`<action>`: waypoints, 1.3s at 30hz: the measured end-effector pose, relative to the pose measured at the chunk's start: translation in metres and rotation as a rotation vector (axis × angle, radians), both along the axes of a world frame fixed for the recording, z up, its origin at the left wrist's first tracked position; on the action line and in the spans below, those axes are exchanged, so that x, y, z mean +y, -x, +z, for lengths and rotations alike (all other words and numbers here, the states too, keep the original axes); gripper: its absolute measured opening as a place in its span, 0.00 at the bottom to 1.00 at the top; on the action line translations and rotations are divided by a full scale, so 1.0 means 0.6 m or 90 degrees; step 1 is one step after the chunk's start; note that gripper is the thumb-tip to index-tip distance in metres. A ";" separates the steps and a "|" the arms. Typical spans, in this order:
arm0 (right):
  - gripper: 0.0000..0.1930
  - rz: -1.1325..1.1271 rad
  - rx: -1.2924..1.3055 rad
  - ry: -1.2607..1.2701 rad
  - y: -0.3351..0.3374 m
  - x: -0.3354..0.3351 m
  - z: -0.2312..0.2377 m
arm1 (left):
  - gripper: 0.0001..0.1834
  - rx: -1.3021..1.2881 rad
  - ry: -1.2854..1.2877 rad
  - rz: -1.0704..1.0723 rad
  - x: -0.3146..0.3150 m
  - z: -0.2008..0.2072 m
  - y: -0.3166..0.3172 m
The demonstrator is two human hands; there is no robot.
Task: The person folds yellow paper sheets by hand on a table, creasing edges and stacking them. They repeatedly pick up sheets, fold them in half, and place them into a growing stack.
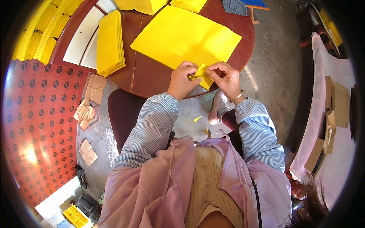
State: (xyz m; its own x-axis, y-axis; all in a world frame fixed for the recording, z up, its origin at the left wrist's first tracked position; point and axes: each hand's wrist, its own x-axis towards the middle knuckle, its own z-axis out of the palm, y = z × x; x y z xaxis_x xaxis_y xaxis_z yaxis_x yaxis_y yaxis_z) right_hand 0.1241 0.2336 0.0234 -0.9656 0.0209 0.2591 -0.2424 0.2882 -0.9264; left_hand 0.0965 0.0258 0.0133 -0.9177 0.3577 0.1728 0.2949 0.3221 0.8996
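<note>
My left hand (182, 81) and my right hand (227, 79) meet at the near edge of a round brown table. Between them is a small folded piece of yellow paper (205, 81), pinched by the fingers of both hands. Just beyond, a large flat yellow sheet (186, 36) lies on the table. The hands cover its near edge, so I cannot tell whether the folded piece is joined to it. Left of the sheet lies a thick folded stack of yellow paper (110, 43).
More yellow stacks (140, 4) rest at the table's far side, near a grey textured cloth (234, 7). Yellow bundles (45, 28) fill the far left. Brown paper scraps (88, 152) litter the floor. Cardboard boxes (340, 100) sit on a pink-covered surface at right.
</note>
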 end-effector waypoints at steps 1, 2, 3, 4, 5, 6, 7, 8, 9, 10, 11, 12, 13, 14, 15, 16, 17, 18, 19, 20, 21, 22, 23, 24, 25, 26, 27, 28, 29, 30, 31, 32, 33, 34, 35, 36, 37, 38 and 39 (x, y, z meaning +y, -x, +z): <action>0.06 -0.001 0.008 -0.011 0.000 0.000 0.000 | 0.14 0.001 0.000 0.002 0.000 0.000 0.000; 0.06 -0.002 0.007 -0.010 0.000 0.001 0.001 | 0.14 0.008 0.004 0.004 0.000 0.000 -0.001; 0.06 -0.004 0.006 -0.009 0.000 0.001 0.002 | 0.14 0.013 0.008 0.005 0.000 0.000 -0.001; 0.06 -0.004 0.006 -0.008 -0.001 0.001 0.003 | 0.14 0.015 0.012 0.006 0.000 0.000 -0.001; 0.06 -0.006 0.002 -0.011 -0.002 0.001 0.004 | 0.14 0.017 0.010 0.010 0.001 0.000 -0.001; 0.06 -0.007 -0.001 -0.013 -0.002 0.000 0.005 | 0.14 0.015 0.008 0.014 0.002 0.001 -0.001; 0.06 -0.006 -0.003 -0.016 -0.003 0.000 0.006 | 0.14 0.014 0.006 0.018 0.003 0.001 -0.002; 0.06 -0.009 -0.002 -0.028 -0.003 0.000 0.008 | 0.13 0.008 0.006 0.025 0.004 0.001 -0.002; 0.06 -0.010 0.001 -0.040 -0.002 0.000 0.009 | 0.13 0.002 0.005 0.032 0.005 0.001 -0.002; 0.06 -0.012 0.004 -0.052 -0.002 0.001 0.010 | 0.13 -0.002 0.003 0.039 0.006 0.001 -0.003; 0.06 -0.010 0.007 -0.047 -0.001 0.001 0.010 | 0.13 -0.001 0.003 0.039 0.006 0.001 -0.003; 0.07 -0.010 0.009 -0.042 -0.001 0.001 0.009 | 0.13 0.001 0.002 0.038 0.006 0.001 -0.003; 0.07 -0.005 0.008 -0.032 0.000 0.002 0.008 | 0.13 0.000 -0.001 0.038 0.006 0.001 -0.003; 0.07 -0.007 0.010 -0.029 0.000 0.001 0.007 | 0.13 0.003 0.000 0.037 0.006 0.001 -0.002; 0.07 -0.005 0.008 -0.021 0.000 0.002 0.006 | 0.13 0.003 -0.002 0.037 0.006 0.001 -0.002; 0.07 -0.002 0.004 -0.013 0.000 0.001 0.006 | 0.12 0.002 -0.002 0.036 0.006 0.001 -0.002; 0.07 -0.005 0.004 -0.020 0.000 0.000 0.005 | 0.12 0.003 -0.002 0.038 0.006 0.000 -0.002; 0.07 -0.007 0.003 -0.027 0.000 0.000 0.006 | 0.12 0.003 -0.002 0.040 0.007 0.000 -0.002; 0.07 -0.014 -0.003 -0.033 0.000 -0.001 0.007 | 0.12 0.004 -0.002 0.045 0.008 0.000 -0.002; 0.07 -0.017 0.008 -0.049 0.000 0.000 0.009 | 0.12 0.007 -0.006 0.051 0.009 0.001 -0.002; 0.06 -0.025 0.016 -0.064 0.000 0.001 0.012 | 0.11 0.011 -0.011 0.060 0.011 0.000 -0.002; 0.06 -0.026 0.033 -0.076 -0.001 0.003 0.015 | 0.11 0.015 -0.017 0.069 0.013 0.000 -0.001; 0.07 -0.022 0.017 -0.070 -0.003 0.008 0.019 | 0.11 0.012 -0.016 0.069 0.013 0.001 -0.001; 0.07 -0.012 0.010 -0.060 -0.007 0.015 0.023 | 0.11 0.010 -0.016 0.069 0.013 0.001 -0.001; 0.08 0.002 -0.005 -0.050 -0.012 0.022 0.026 | 0.11 0.006 -0.015 0.071 0.012 0.001 0.000; 0.09 0.055 0.020 -0.071 -0.019 0.030 0.027 | 0.11 0.006 -0.018 0.069 0.011 0.001 0.000; 0.09 0.111 0.036 -0.093 -0.028 0.038 0.027 | 0.11 0.005 -0.020 0.068 0.011 0.001 0.001; 0.10 0.162 0.063 -0.097 -0.035 0.043 0.026 | 0.11 0.003 -0.023 0.068 0.010 0.000 0.002; 0.13 0.175 0.064 -0.138 -0.042 0.042 0.022 | 0.11 0.002 -0.023 0.068 0.010 0.000 0.001; 0.13 0.173 0.073 -0.162 -0.045 0.041 0.017 | 0.11 0.001 -0.023 0.067 0.010 0.000 0.002; 0.13 0.172 0.089 -0.181 -0.046 0.040 0.012 | 0.12 0.007 -0.029 0.064 0.010 -0.001 0.002; 0.13 0.179 0.099 -0.206 -0.046 0.039 0.008 | 0.11 0.000 -0.024 0.064 0.011 -0.001 0.002; 0.14 0.184 0.107 -0.212 -0.043 0.041 0.005 | 0.11 0.000 -0.024 0.063 0.011 -0.001 0.002; 0.13 0.192 0.105 -0.205 -0.041 0.043 0.004 | 0.11 0.009 -0.031 0.063 0.009 -0.001 0.001; 0.13 0.201 0.097 -0.198 -0.038 0.044 0.003 | 0.11 -0.002 -0.029 0.062 0.009 -0.001 0.001; 0.13 0.207 0.096 -0.184 -0.035 0.046 0.002 | 0.12 -0.005 -0.034 0.060 0.009 -0.001 0.002; 0.12 0.206 0.091 -0.188 -0.032 0.046 0.002 | 0.12 -0.007 -0.039 0.057 0.009 -0.001 0.003; 0.12 0.201 0.091 -0.183 -0.030 0.045 0.001 | 0.12 -0.011 -0.037 0.054 0.008 -0.001 0.004; 0.12 0.202 0.091 -0.177 -0.029 0.045 0.000 | 0.12 -0.017 -0.034 0.050 0.007 -0.002 0.004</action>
State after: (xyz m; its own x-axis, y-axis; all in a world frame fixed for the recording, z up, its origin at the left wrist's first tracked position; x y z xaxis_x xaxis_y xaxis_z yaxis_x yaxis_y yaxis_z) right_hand 0.1418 0.2608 0.0231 -0.8673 -0.3594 0.3445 -0.4787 0.4119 -0.7753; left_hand 0.0940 0.0298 0.0123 -0.9471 0.2748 0.1655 0.2467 0.2941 0.9234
